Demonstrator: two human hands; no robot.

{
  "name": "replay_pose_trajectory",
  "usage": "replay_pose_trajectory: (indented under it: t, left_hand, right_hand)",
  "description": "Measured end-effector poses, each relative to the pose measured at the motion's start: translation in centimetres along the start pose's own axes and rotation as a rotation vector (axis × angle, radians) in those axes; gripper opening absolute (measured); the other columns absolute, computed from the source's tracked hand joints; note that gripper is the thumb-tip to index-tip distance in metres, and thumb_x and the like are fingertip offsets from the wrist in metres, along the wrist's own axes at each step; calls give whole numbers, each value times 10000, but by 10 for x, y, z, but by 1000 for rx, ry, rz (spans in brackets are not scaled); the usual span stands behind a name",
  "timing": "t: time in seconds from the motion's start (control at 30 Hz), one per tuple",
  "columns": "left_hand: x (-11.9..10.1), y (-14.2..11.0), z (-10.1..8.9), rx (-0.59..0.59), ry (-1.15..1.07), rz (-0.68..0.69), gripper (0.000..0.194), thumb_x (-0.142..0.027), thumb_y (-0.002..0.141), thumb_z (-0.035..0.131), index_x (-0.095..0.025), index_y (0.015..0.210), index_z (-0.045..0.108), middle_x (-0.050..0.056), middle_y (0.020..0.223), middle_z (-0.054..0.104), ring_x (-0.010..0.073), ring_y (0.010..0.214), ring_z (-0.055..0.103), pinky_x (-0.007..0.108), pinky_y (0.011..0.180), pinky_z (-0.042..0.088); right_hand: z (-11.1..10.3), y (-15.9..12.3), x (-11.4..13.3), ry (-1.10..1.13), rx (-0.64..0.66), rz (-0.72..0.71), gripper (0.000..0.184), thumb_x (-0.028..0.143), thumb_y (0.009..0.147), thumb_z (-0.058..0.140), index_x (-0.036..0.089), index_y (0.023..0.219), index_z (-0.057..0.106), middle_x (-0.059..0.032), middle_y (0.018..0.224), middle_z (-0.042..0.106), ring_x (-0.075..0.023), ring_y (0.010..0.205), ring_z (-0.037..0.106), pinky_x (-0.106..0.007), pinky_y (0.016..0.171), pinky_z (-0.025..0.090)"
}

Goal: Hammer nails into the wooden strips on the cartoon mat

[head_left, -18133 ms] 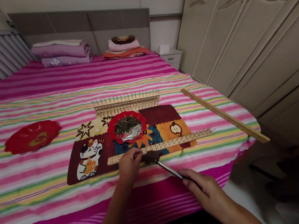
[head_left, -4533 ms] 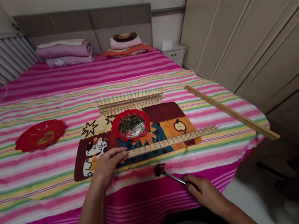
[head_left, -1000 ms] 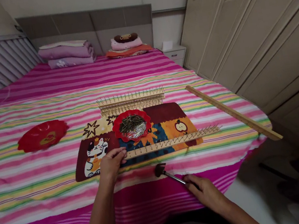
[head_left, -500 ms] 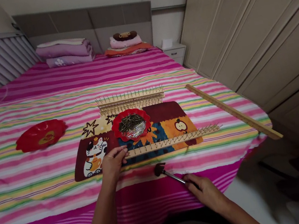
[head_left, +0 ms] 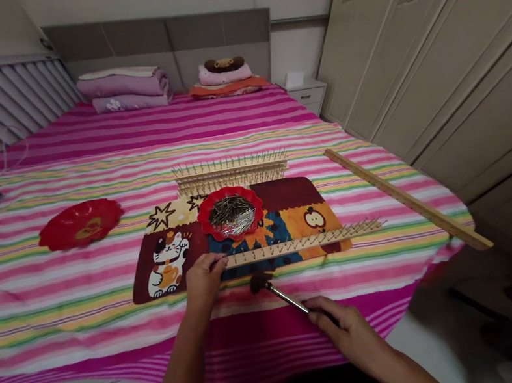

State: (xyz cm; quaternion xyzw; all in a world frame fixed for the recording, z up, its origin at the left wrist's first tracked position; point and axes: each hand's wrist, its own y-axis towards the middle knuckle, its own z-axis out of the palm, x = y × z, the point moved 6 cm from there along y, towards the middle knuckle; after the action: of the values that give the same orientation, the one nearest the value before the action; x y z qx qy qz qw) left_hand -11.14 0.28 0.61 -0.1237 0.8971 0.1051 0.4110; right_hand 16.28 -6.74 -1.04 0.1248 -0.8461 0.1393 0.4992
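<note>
Bedspread (head_left: 78, 282), nailed strip (head_left: 290, 248) (roughly crosswise)

Here's my pale wooden strip (head_left: 262, 254), bristling with nails (head_left: 364, 225), lying across the mat (head_left: 281, 193); my dark-headed hammer (head_left: 287, 298) slants just nearer me.

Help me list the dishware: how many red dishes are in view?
2. One red dish sits on the patterned mat, holding nails; the other red dish lies on the striped cloth, left of the mat. No others show.
</note>
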Motion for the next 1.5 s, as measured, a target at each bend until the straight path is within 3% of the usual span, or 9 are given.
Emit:
replay_pose_trajectory:
  t: [0.2,0.37,0.53,0.73,0.9,1.1,1.27,1.4,1.5]
  left_hand:
    - [-5,-3,1,-7,67,71,185,-324,728,501,-215,675,641,22,765,652,156,733,582,249,707,414]
    - [-5,-2,2,-15,89,88,185,-334,727,516,-213,629,616,13,723,628,145,699,567,240,676,406]
    - [-1,-2,3,-9,57,63,166,-309,718,506,-221,669,638,7,726,631,142,711,573,239,685,416]
    - [4,4,-9,56,-67,-57,296,-360,689,532,-218,908,670,20,810,683,169,701,607,264,644,459]
    - [-29,38,-19,-51,238,118,257,-326,740,485,-212,850,687,55,909,679,196,834,594,282,749,424]
    - [-46,87,23,174,697,74,184,-193,669,512,-202,691,694,106,774,698,245,771,609,348,706,348]
    - [-48,95,30,219,768,6,134,-177,637,528,-171,622,662,135,725,696,260,741,619,357,702,329]
    - [-49,87,17,192,636,49,136,-231,675,520,-190,656,648,92,740,693,246,778,615,342,717,355]
    - [-41,75,2,152,228,17,132,-271,648,555,-204,715,647,26,667,665,188,688,601,284,657,394]
  right_hand:
    - [-4,38,77,-67,-85,-214,223,296,884,424,203,987,598,-2,729,623,-136,651,560,-215,603,420]
    - [2,61,92,-217,-64,-276,192,238,870,426,196,952,594,-22,738,626,-150,647,563,-234,595,411]
    - [-5,35,73,-160,-36,-220,209,278,890,415,209,992,584,-13,740,628,-147,657,570,-225,601,421]
    - [-12,-5,-9,-94,41,-50,215,303,885,427,215,978,600,-15,825,666,-160,723,608,-240,671,455]
    - [-15,-14,-60,-121,-5,54,230,353,877,418,213,896,600,-11,726,637,-171,664,581,-252,609,452]
    - [-16,-7,-58,-97,-30,46,251,362,860,419,210,857,618,4,682,615,-158,608,555,-242,571,436]
    - [-16,-5,-56,-88,-15,44,261,374,862,417,211,856,621,10,672,611,-152,602,551,-238,581,436]
    - [-15,-5,-56,-79,-18,25,243,347,861,423,207,862,623,6,696,624,-150,617,558,-235,596,435]
    - [-14,-5,-56,-79,-16,17,228,327,860,424,205,851,617,9,684,619,-149,609,557,-232,583,429]
